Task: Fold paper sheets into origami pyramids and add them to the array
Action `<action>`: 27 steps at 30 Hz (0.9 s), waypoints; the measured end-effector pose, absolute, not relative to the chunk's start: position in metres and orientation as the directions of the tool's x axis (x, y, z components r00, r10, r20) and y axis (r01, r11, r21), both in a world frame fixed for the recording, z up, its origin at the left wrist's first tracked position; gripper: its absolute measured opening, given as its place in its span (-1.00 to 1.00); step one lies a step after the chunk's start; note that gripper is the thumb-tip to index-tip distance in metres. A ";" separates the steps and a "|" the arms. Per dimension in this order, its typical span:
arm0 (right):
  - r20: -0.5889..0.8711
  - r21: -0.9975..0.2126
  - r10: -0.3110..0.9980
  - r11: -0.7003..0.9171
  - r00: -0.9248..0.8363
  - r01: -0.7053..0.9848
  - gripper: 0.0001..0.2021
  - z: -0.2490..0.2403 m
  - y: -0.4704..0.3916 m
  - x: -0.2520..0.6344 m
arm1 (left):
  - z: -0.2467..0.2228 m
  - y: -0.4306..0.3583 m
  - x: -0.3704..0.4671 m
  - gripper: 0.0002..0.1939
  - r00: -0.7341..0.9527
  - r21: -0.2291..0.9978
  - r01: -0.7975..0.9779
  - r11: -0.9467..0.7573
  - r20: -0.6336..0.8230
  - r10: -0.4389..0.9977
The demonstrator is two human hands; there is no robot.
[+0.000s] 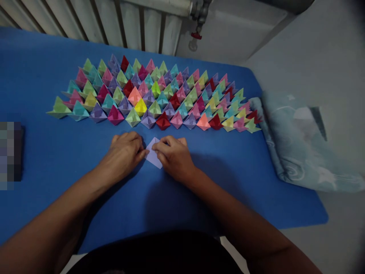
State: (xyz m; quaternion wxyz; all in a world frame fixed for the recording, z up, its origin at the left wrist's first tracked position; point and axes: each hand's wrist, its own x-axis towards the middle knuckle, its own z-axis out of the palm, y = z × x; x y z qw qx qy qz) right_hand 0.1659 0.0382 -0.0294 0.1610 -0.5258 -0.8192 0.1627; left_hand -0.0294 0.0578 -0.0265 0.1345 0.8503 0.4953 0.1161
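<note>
A small pale lilac sheet of folded paper [154, 158] lies on the blue table [114, 213], its outline like a diamond. My left hand [125, 150] grips the left corner of the paper, fingers curled and thumb against its edge. From the other side, my right hand [175, 154] is closed on the right part, thumb and forefinger pressed down onto it. My fingers hide both side corners. Just beyond my hands stand rows of small folded paper boats [148, 120] in many colours.
A folded grey-green cloth [296, 148] with white patterns lies over the table's right edge. Behind the table are a white radiator [131, 28] and a valve with a red handle [196, 35]. A blurred-out dark object [17, 152] sits at the left edge.
</note>
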 end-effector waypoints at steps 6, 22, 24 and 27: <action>0.075 -0.417 0.916 0.388 -0.394 0.822 -0.74 -0.031 0.037 0.166 | -0.028 0.056 -0.030 -0.78 0.456 0.332 0.831 -0.446 0.051 0.889; 0.106 -0.275 0.895 0.445 -0.433 0.852 -0.66 -0.031 0.029 0.165 | -0.039 0.027 -0.032 -0.64 0.598 0.067 0.755 -0.652 0.339 0.726; 0.061 -0.256 0.900 0.432 -0.431 0.865 -0.63 -0.027 0.030 0.163 | -0.040 0.024 -0.032 -0.64 0.624 0.039 0.734 -0.678 0.355 0.696; -0.025 -0.227 0.912 0.393 -0.409 0.891 -0.61 -0.020 0.034 0.158 | -0.040 0.020 -0.028 -0.63 0.682 -0.025 0.692 -0.721 0.351 0.642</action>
